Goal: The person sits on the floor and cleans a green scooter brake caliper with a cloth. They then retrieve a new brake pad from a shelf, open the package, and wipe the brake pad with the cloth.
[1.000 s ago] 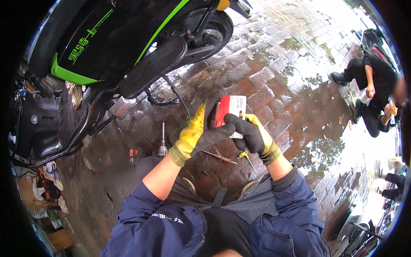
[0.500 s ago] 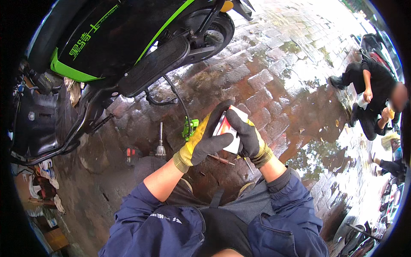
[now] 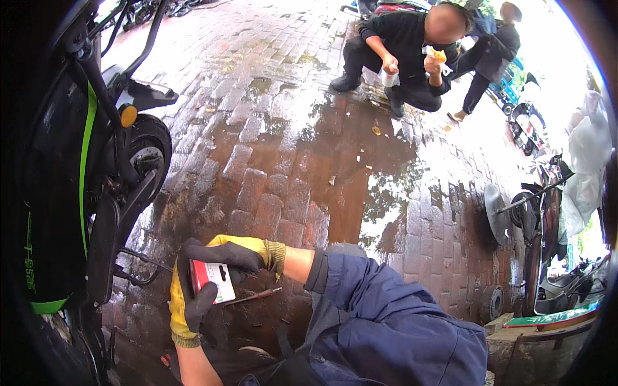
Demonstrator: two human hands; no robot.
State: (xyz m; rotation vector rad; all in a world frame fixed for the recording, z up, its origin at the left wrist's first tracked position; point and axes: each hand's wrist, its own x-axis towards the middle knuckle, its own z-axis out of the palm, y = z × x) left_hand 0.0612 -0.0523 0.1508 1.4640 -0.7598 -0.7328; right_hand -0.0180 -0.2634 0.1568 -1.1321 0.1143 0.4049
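Observation:
I hold a small red and white hang-card package (image 3: 223, 275) with a dark slot near one edge, low and left of centre. My left hand (image 3: 187, 293), in a yellow and black work glove, is closed around its left side with the thumb across its front. From the right, my right hand (image 3: 235, 253) in a matching glove closes over the package's upper edge; its fingertips are partly hidden. A thin screwdriver-like tool (image 3: 257, 296) lies on the wet ground just beyond the package's right side.
A black and green electric scooter (image 3: 77, 193) stands close on my left, its stand (image 3: 145, 276) on the wet brick paving (image 3: 257, 206). A crouching person (image 3: 402, 55) eats ahead, with another person (image 3: 492, 55) behind. Parked vehicles and a green board (image 3: 547, 318) lie to the right.
My view has swung to the right, so the scooter and my hands sit further left in the picture. Both hands still hold the package, which is now turned with its slotted card showing.

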